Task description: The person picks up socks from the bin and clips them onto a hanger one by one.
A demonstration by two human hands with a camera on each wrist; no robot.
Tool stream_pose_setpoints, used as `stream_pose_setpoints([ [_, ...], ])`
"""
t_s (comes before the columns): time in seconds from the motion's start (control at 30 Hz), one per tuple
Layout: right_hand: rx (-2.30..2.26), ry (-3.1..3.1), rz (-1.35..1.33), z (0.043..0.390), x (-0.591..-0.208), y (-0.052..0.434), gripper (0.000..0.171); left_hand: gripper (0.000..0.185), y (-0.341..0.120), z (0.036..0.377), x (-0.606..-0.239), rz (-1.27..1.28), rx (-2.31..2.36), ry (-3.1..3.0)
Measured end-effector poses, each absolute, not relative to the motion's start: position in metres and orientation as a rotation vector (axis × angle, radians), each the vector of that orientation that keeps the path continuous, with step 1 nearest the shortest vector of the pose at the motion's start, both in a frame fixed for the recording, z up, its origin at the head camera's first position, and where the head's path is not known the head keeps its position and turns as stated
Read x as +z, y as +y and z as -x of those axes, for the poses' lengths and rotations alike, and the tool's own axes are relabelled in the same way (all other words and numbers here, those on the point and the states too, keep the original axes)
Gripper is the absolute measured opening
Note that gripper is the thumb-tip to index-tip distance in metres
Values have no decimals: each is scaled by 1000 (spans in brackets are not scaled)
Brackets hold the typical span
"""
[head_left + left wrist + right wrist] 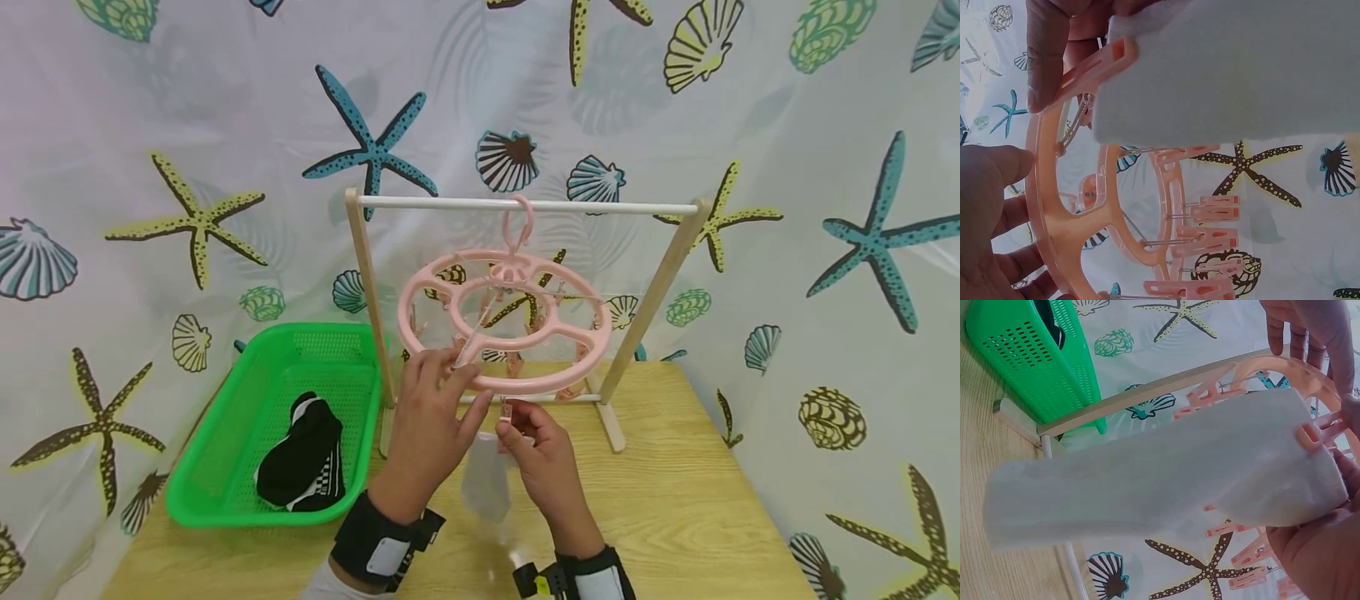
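A round pink clip hanger (517, 387) hangs by its hook from a white rod. My left hand (431, 425) holds the front left of its rim, thumb on the near side and fingers around it, as the left wrist view (991, 212) also shows. Just below the rim, my right hand (543, 462) pinches a pink clothespin (505, 412) between thumb and fingers. A white sock (1116, 469) hangs down from that clothespin, its upper edge at the clip's jaws and against my right fingers. Several other pink clothespins (1213, 212) dangle from the hanger.
A green perforated basket (176, 492) stands at the left with black-and-white socks (300, 462) in it. Wooden posts (656, 287) hold up the white rod (450, 202) over the wooden table (675, 500). Behind hangs a curtain (247, 100) printed with shells and starfish.
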State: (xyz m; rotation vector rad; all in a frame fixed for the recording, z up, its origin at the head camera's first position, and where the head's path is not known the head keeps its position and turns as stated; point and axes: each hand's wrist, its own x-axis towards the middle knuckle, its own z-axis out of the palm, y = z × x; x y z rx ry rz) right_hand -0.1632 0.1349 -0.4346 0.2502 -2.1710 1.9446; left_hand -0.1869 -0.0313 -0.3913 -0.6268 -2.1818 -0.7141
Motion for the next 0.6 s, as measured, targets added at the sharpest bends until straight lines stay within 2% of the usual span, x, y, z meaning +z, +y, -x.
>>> stream_pose_setpoints([
  [0.27, 1936, -2117, -291, 164, -442, 141, 30, 27, -35, 195, -396, 639, -770, -2151],
  [0.6, 1983, -2094, -245, 156, -446, 150, 23, 28, -44, 206, -396, 678, -742, -2160],
])
